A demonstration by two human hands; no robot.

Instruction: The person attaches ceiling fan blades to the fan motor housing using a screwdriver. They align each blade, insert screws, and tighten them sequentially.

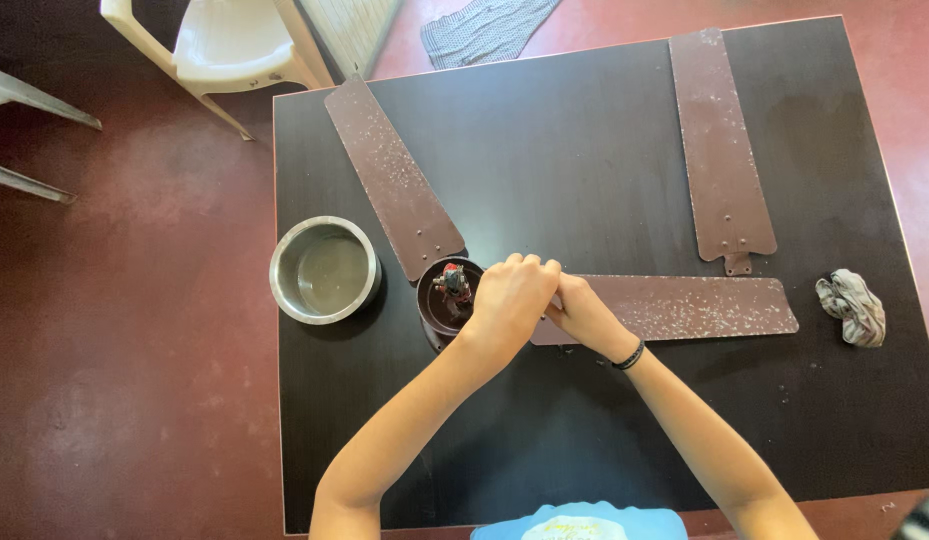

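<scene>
The left hand is curled over the inner end of the brown fan blade, hiding it. The right hand touches the same end; whether it grips anything is unclear. The round fan motor sits just left of both hands.

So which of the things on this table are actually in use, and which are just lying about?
In hand:
- left hand and right hand, closed at the inner end of the middle fan blade
- fan motor hub, beside the left hand

Lying about:
- left blade
- right blade
- steel bowl
- crumpled rag
- white chair
</scene>
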